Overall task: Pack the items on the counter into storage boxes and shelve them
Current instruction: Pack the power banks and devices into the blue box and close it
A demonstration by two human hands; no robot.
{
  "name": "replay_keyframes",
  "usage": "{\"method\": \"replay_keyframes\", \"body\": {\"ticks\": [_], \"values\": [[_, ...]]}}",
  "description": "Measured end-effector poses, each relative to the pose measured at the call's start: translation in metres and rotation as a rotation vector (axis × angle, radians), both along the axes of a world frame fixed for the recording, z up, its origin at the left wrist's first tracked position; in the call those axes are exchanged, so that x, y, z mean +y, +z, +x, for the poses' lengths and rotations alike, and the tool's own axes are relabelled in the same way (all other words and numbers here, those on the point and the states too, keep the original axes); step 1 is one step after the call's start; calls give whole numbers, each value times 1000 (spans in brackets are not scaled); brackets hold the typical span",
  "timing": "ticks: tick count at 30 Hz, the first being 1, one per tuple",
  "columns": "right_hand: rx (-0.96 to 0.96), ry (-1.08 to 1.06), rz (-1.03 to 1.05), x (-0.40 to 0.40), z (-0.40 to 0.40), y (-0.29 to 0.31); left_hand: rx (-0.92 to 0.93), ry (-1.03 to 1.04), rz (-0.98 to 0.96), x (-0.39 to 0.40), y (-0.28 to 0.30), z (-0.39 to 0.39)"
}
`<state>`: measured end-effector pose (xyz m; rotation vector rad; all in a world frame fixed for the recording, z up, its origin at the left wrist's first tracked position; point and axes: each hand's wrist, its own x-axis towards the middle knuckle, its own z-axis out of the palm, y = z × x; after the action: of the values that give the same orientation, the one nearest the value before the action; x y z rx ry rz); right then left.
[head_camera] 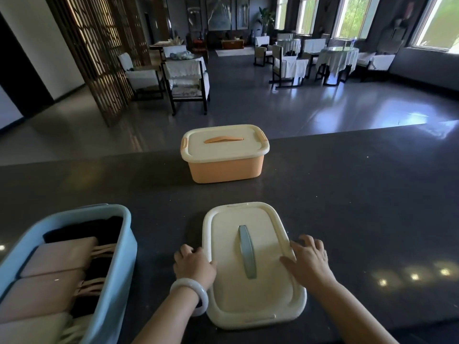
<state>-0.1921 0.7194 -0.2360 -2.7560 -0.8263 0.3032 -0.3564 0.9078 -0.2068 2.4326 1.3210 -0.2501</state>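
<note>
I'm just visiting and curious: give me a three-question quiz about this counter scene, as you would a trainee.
1. True or false: the orange plastic storage box has its lid on.
2. What does the open pale blue plastic box hold? A) folded pink and black items B) plates
3. Which hands grip the cream lid with the grey-blue handle?

Key: 1 true. 2 A. 3 Both: left hand on its left edge, right hand on its right.
</note>
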Motion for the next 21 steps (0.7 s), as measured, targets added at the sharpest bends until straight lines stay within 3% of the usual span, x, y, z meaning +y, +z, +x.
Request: {"method": "replay_keyframes", "body": {"ticks": [7, 15, 21], "values": [[141, -129, 211, 13, -7, 3, -413, 181, -405, 14, 23, -7], [173, -158, 508, 59, -36, 55, -545, 74, -164, 58, 81, -32], [182, -52, 611, 133, -109, 95, -674, 143, -54, 125, 118, -122]]}}
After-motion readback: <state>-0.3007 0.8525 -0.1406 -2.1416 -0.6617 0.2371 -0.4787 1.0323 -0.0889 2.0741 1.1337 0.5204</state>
